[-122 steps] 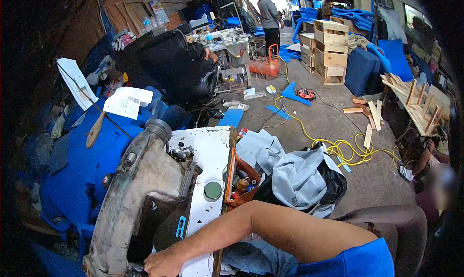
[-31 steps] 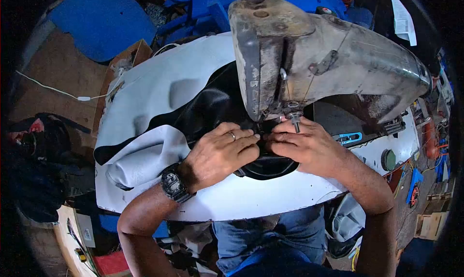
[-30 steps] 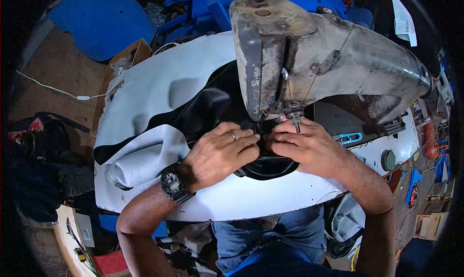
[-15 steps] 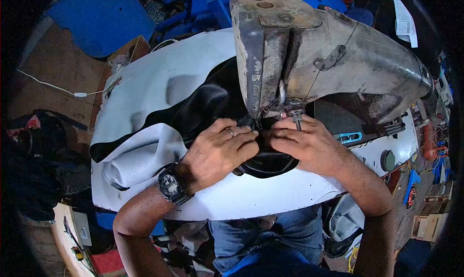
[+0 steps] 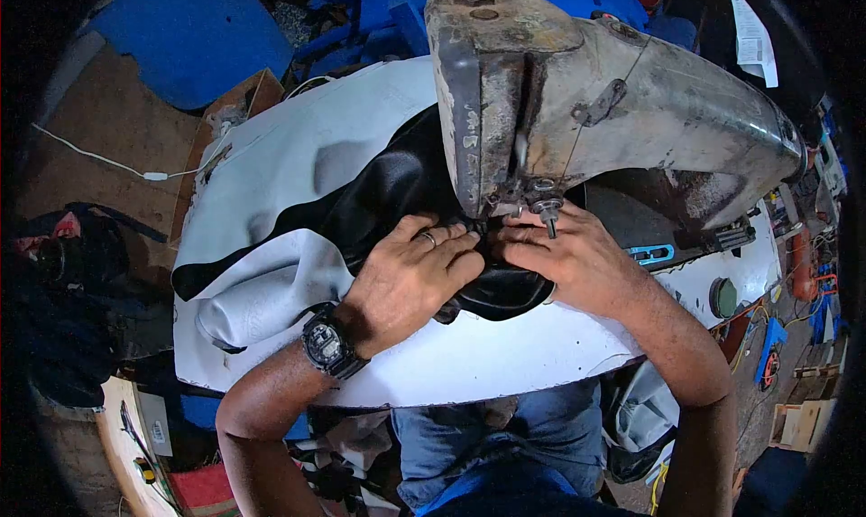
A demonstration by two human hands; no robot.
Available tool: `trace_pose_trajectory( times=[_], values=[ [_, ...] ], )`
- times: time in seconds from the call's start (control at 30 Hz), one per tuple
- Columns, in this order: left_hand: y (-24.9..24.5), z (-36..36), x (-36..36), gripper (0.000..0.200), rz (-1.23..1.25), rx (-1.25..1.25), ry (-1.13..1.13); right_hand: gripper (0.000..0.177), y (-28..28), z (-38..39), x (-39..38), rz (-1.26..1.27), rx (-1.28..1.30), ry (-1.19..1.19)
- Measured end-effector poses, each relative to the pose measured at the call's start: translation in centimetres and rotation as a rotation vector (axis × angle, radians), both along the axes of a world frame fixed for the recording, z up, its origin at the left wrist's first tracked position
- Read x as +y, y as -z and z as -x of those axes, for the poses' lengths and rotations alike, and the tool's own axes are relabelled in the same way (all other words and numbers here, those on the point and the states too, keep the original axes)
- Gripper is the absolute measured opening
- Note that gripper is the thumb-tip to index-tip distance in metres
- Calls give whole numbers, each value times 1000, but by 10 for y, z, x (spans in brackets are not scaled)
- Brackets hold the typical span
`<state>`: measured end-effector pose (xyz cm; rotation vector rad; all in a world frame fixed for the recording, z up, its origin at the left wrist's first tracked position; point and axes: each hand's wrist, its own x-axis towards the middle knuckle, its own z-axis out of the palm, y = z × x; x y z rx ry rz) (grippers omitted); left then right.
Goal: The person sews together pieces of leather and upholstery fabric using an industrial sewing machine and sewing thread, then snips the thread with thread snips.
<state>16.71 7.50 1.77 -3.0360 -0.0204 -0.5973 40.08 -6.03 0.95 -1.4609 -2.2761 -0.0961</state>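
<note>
A worn grey sewing machine [image 5: 622, 93] stands over a glossy black leather-like sheet [image 5: 383, 188], part of which is folded over to its pale grey backing [image 5: 266, 287]. Just left of the needle area, my left hand [image 5: 410, 278] presses and grips the black material, fingers bent and close together. On the other side my right hand [image 5: 577, 260] has its fingers closed on the same material, partly hidden behind the machine's thread tension knob [image 5: 548, 212]. The machine head hides the needle tip and the exact stitching spot. A loop of the sheet bulges toward me between both hands.
The white table [image 5: 505, 364] carries a blue-handled tool [image 5: 649, 253] and a dark green round lid or tin [image 5: 723, 298] at right. A white cable [image 5: 99, 159] runs at left. Blue chairs or panels [image 5: 194, 39] stand behind the table.
The near edge of the black sheet has drawn slightly away from me, toward the machine. Both hands stay on the material, with only small shifts.
</note>
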Motion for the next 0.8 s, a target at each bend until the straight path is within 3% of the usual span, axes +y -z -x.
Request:
trace_pose_trajectory(
  times=[0.13,0.33,0.43,0.8],
  values=[
    [0,-1,-1,15,-2,23,-37,36,0,-2,3,14,-7,18],
    [-3,1,3,16,-65,-33,101,31,3,-2,1,-54,-79,-43],
    [-6,3,2,18,-57,-1,115,28,-4,-2,-3,50,-28,-38],
    [-10,3,-11,21,-33,43,51,26,-13,-5,-5,87,-20,-23]
  ],
)
